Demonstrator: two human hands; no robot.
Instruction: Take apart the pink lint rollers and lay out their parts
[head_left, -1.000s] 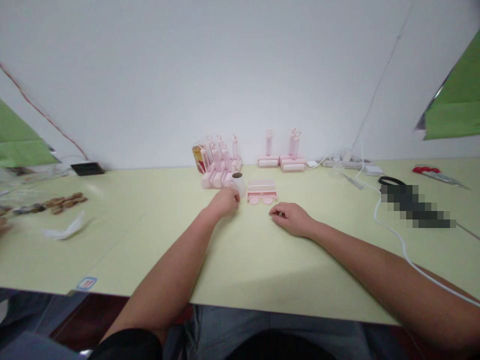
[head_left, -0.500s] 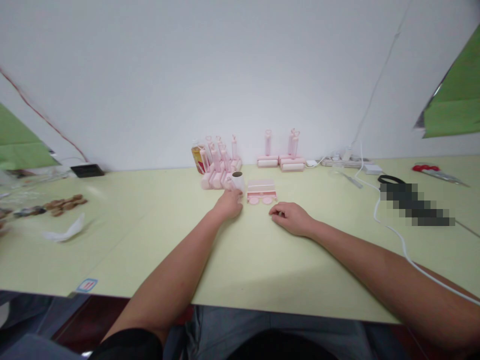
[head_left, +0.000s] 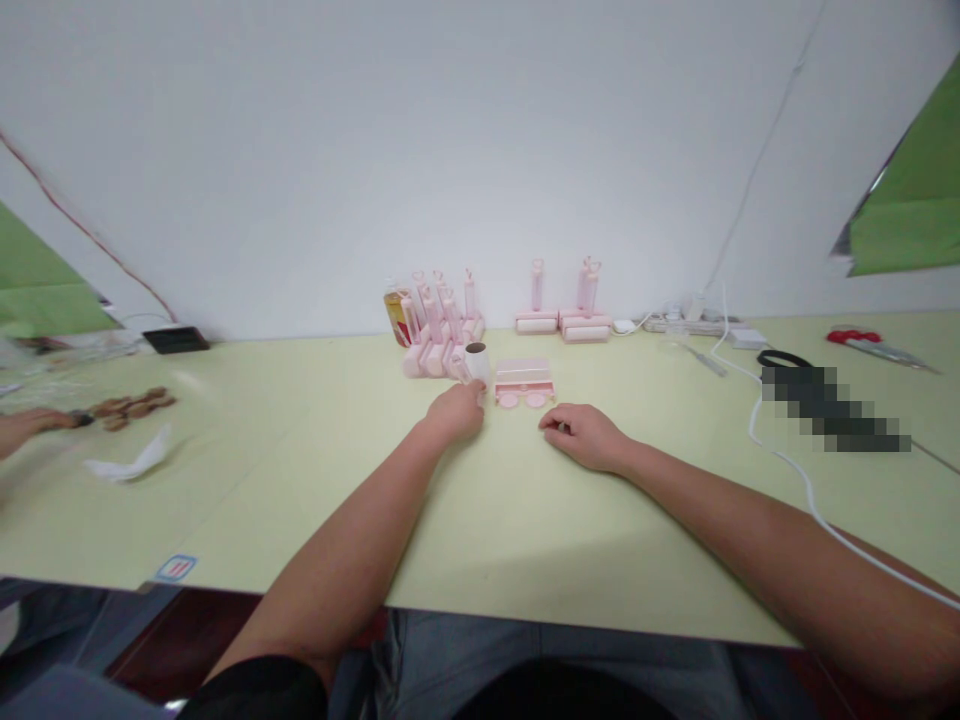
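My left hand [head_left: 456,412] is closed at the lower side of an upright white paper roll [head_left: 477,368] with a brown core. Its fingertips lie against the roll, partly hiding its base. My right hand [head_left: 583,435] rests on the table, loosely curled, with a gap between thumb and fingers and nothing visible in it. Between the hands, just beyond them, lies an opened pink plastic case [head_left: 524,385] with a clear lid and two round parts in front. Several pink lint rollers [head_left: 435,340] stand close behind the roll, their handles upright.
More pink lint rollers [head_left: 585,325] stand against the wall. A yellow-labelled bottle [head_left: 397,315] is behind the left group. A white cable [head_left: 780,458] crosses the right side near red-handled scissors [head_left: 855,336]. At far left, another person's hand [head_left: 34,425] touches brown pieces [head_left: 131,407] near white paper [head_left: 133,460].
Another person's hand has come in from the left edge to the brown pieces. My own hands, the roll and the pink case have hardly moved.
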